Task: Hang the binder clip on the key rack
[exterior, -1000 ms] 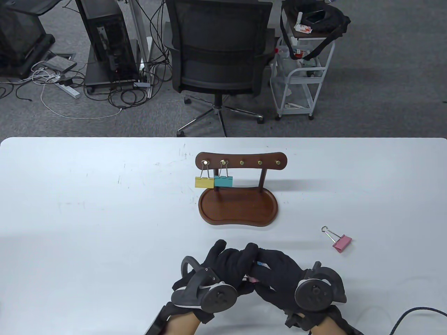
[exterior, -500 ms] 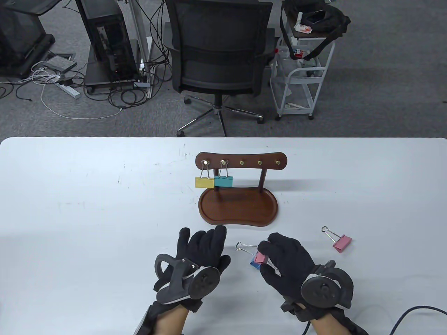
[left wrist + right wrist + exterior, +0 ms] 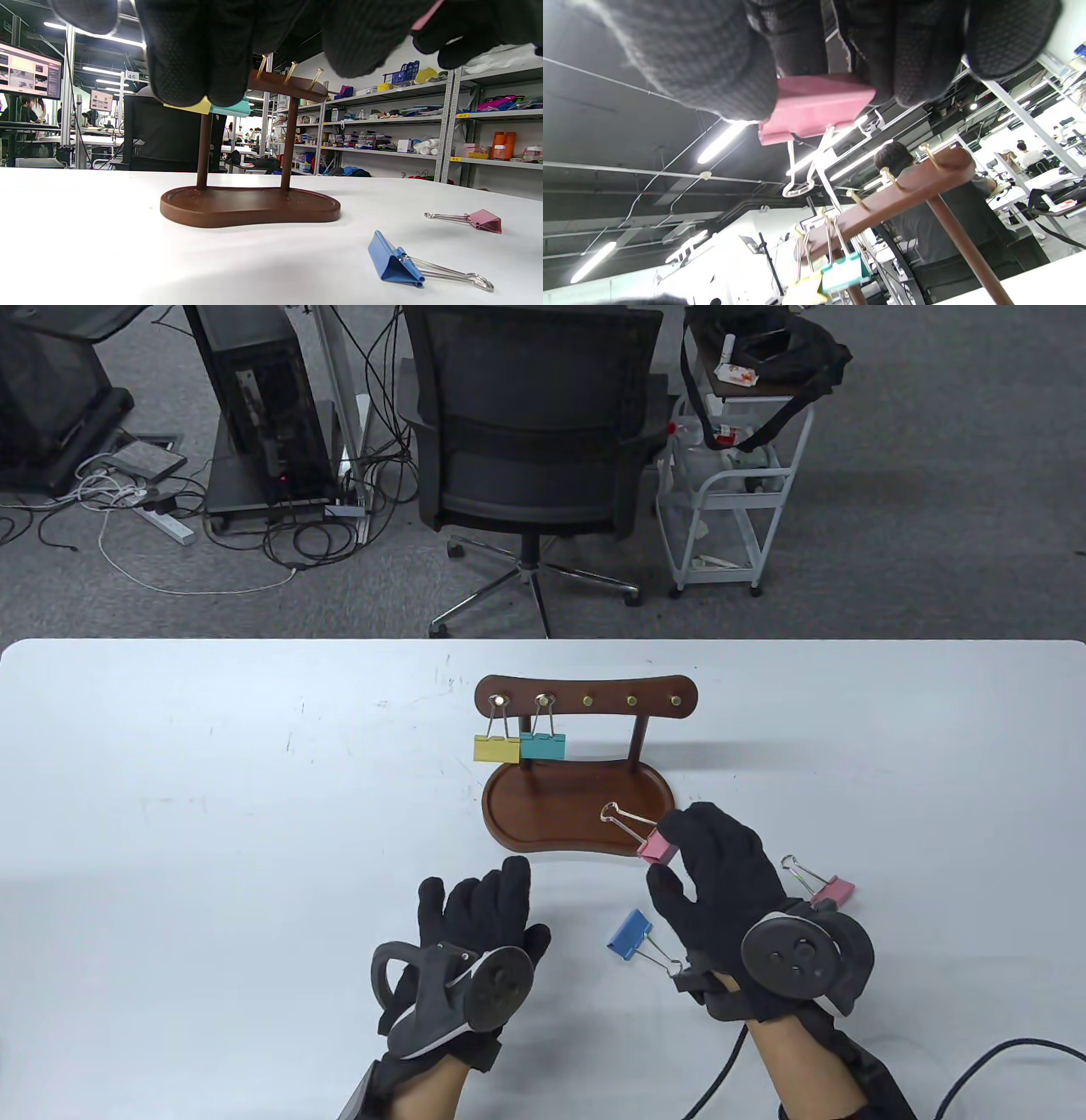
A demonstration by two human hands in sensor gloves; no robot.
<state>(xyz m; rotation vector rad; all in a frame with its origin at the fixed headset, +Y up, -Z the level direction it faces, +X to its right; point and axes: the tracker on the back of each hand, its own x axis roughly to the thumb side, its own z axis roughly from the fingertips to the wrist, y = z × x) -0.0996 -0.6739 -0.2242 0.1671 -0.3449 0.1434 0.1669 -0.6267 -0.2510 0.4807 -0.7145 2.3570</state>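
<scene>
A brown wooden key rack (image 3: 585,701) stands mid-table on a kidney-shaped base (image 3: 551,814). A yellow clip (image 3: 496,748) and a teal clip (image 3: 542,745) hang from its two leftmost pegs; three pegs are bare. My right hand (image 3: 670,861) pinches a pink binder clip (image 3: 656,846) above the base's front right edge, wire handles pointing at the rack. The right wrist view shows this pink clip (image 3: 814,108) between thumb and fingers, below the rack (image 3: 903,186). My left hand (image 3: 484,908) rests open on the table, holding nothing. A blue clip (image 3: 629,934) lies between the hands.
A second pink clip (image 3: 830,892) lies on the table right of my right hand, seen also as the pink clip (image 3: 483,220) in the left wrist view beside the blue clip (image 3: 396,264). An office chair (image 3: 530,424) and a white cart (image 3: 734,475) stand beyond the far table edge.
The hands were together a second ago, then parted. My right hand left the blue clip on the table and carried the pink clip up toward the rack. The left hand stayed near the front.
</scene>
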